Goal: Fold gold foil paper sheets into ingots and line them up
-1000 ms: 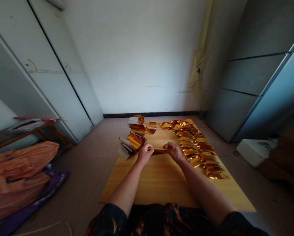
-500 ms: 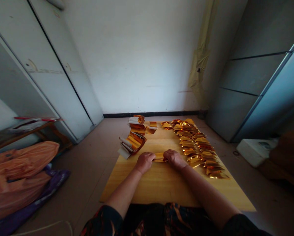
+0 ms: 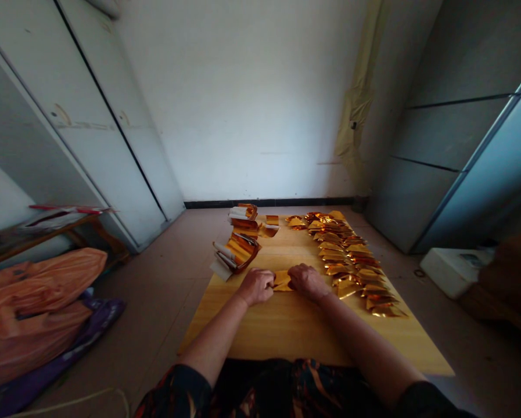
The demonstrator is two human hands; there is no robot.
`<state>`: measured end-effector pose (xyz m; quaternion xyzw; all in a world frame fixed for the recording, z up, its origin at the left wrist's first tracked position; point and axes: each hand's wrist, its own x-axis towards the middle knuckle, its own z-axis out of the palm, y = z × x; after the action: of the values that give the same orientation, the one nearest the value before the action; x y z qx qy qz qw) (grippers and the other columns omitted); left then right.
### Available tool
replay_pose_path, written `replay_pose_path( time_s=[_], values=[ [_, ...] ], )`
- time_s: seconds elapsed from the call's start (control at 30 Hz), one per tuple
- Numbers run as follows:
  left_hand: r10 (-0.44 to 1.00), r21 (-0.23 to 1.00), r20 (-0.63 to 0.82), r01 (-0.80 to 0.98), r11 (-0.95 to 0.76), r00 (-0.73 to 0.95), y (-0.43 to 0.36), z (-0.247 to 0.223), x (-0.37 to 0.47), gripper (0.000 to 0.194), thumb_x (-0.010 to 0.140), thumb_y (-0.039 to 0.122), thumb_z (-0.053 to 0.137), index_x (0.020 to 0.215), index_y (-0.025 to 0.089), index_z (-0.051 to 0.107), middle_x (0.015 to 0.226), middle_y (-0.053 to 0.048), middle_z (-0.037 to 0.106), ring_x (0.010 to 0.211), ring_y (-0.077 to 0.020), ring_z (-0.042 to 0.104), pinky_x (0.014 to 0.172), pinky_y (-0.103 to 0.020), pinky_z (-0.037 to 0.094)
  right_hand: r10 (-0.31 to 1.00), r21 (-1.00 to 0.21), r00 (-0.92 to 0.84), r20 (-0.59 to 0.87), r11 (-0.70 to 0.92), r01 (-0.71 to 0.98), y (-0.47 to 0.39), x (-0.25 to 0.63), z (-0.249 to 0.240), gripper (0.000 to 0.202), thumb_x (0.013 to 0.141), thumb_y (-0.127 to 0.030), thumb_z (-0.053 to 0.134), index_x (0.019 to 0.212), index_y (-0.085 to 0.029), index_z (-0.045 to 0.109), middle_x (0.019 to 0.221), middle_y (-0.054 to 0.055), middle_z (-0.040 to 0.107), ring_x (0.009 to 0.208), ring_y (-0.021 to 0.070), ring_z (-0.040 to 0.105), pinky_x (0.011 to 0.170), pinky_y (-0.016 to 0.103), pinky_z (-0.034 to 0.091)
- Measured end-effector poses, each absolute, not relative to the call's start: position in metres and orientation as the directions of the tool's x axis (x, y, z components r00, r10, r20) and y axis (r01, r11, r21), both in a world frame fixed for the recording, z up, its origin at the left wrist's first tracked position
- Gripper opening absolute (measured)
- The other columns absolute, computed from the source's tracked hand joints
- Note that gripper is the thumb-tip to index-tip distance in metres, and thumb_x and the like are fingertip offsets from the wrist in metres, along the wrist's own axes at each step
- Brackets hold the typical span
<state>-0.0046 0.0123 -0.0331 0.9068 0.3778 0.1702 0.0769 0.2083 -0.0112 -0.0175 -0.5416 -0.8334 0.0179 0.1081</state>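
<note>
A partly folded sheet of shiny gold foil paper [image 3: 281, 281] lies low over the wooden table [image 3: 286, 328], stretched between my two hands. My left hand [image 3: 258, 285] is closed on its left end, fingers curled. At the other end my right hand [image 3: 307, 281] grips the paper, the knuckles hiding the fingertips. Beyond my left hand rests a curled stack of gold paper sheets [image 3: 243, 248] with pale backs. To the right of my right hand, folded gold paper pieces [image 3: 336, 255] lie in overlapping rows.
More gold sheets [image 3: 244, 223] lie at the table's far left. An orange plastic bag [image 3: 38, 290] sits on the floor at left, near a wooden bench [image 3: 94, 229]. Cabinets [image 3: 94, 116] stand at left, and a white box [image 3: 449, 270] is on the floor at right.
The gold paper between my hands shows a wider, differently creased face. My left hand has turned slightly and shifted a little left; my right hand has barely moved.
</note>
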Motion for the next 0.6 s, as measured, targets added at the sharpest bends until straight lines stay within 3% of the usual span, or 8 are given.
replay_pose_path(
  time_s=[0.13,0.27,0.43,0.6],
  values=[
    [0.734,0.264,0.295,0.686,-0.678,0.612,0.011,-0.033,0.002,0.013,0.078,0.026,0.055,0.070,0.020,0.063,0.079,-0.002,0.066,0.076,-0.0141,0.059,0.074,-0.026,0.042,0.916,-0.205,-0.358,0.179,0.390,0.897,-0.014,0.204,-0.020,0.014,0.086,-0.020,0.050,0.083,-0.018,0.063,0.091,0.006,0.065,0.088,0.0168,0.054,0.074,0.025,0.035],
    [0.716,0.244,0.329,0.677,-0.694,0.615,0.002,-0.034,0.003,0.014,0.078,0.027,0.058,0.089,0.023,0.067,0.093,-0.002,0.066,0.088,-0.0160,0.059,0.080,-0.028,0.042,0.888,-0.294,-0.406,0.215,0.456,0.840,-0.019,0.212,-0.026,0.016,0.085,-0.018,0.050,0.082,-0.020,0.065,0.092,0.003,0.064,0.091,0.0152,0.053,0.080,0.026,0.035],
    [0.681,0.184,0.304,0.660,-0.729,0.667,-0.007,-0.033,-0.005,0.026,0.084,0.026,0.053,0.106,0.032,0.066,0.112,-0.003,0.061,0.103,-0.0184,0.056,0.089,-0.034,0.041,0.867,-0.234,-0.428,0.256,0.485,0.843,-0.028,0.218,-0.031,0.018,0.089,-0.023,0.049,0.092,-0.024,0.066,0.102,0.004,0.064,0.098,0.0168,0.052,0.084,0.029,0.035],
    [0.722,0.163,0.200,0.704,-0.691,0.663,-0.013,-0.034,-0.010,0.036,0.088,0.028,0.048,0.122,0.036,0.054,0.135,-0.002,0.049,0.122,-0.0209,0.045,0.101,-0.043,0.033,0.867,-0.181,-0.444,0.228,0.485,0.855,-0.033,0.217,-0.028,0.019,0.090,-0.023,0.048,0.095,-0.025,0.066,0.104,0.004,0.063,0.100,0.0173,0.052,0.087,0.031,0.036]
  ],
)
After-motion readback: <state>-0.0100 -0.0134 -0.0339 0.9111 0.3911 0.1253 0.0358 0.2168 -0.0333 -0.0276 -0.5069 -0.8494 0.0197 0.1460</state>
